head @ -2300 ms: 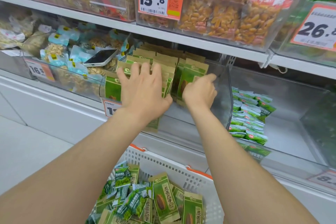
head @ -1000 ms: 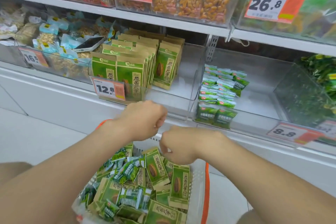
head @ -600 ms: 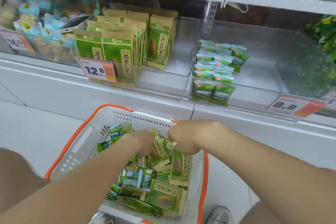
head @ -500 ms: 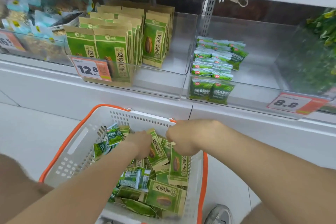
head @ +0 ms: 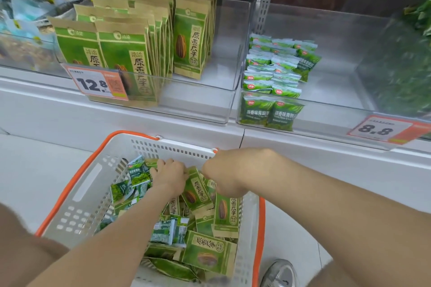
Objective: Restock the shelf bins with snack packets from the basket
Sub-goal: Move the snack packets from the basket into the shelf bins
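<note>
Shelf restock, risk-wise, biggest thing down: the left bin has tall kraft-and-green seed packets stood on edge in rows, with bare floor beside them on its right. Shoving new ones in from the front could knock a row flat like dominoes. The right bin holds small green packets stacked along its left side, the rest bare, and I reckon that loose stack slides if it gets bumped. The basket sits below the shelf with both kinds jumbled together: basket seed packets mostly middle and right, basket green packets mostly left. So the easy mistake is a mixed grab and something landing in the wrong bin. Can't see what the basket rests on, so a hard tug might tip it. Both hands are down in the pile. The left hand has its fingers curled in next to the small green ones, and the right hand is balled up over the top of a seed packet. Honestly can't tell if either has hold of anything, the fingers are hidden. A sloppy pinch on slick packets means drops on the way up
</note>
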`<state>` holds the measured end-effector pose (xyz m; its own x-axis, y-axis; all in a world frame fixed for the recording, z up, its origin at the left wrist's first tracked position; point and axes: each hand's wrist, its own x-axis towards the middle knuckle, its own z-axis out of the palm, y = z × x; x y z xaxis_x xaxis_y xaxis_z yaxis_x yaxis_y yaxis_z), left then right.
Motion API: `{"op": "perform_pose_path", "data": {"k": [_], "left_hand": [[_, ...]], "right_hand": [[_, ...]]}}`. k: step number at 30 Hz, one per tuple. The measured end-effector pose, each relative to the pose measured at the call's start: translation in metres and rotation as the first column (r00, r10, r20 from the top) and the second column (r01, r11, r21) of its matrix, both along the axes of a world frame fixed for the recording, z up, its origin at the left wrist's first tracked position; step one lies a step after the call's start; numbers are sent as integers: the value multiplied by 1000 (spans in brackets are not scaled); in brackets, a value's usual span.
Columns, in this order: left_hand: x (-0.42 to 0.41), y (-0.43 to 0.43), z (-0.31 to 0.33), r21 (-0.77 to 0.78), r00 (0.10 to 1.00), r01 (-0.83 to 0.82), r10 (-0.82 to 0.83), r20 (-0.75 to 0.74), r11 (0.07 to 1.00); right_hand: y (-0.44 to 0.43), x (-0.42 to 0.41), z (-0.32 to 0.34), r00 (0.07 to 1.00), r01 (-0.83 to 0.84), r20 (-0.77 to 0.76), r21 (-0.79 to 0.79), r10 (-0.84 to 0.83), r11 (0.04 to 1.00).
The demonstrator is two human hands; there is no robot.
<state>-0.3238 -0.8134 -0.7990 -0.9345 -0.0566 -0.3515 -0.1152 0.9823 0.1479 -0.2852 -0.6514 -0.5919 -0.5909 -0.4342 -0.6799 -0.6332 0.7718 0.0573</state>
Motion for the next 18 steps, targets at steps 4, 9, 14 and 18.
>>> {"op": "perform_pose_path", "data": {"k": [4, 9, 14, 18], "left_hand": [[0, -4, 16, 380, 998, 67, -54, -45, 923], [-5, -4, 87, 407, 943, 322, -254, -213, 855], [13, -2, 163, 711, 960, 277, -213, -180, 647], [29, -2, 203, 875, 984, 139, 36, -176, 464]], "right_hand": [[5, 0, 9, 999, -2, -37, 0, 2, 1000], [20, -4, 18, 968, 135, -174, -234, -178, 963], [29, -3, 25, 892, 323, -75, -583, -446, 745], [33, -3, 26, 630, 567, 270, -800, -728, 195]]}}
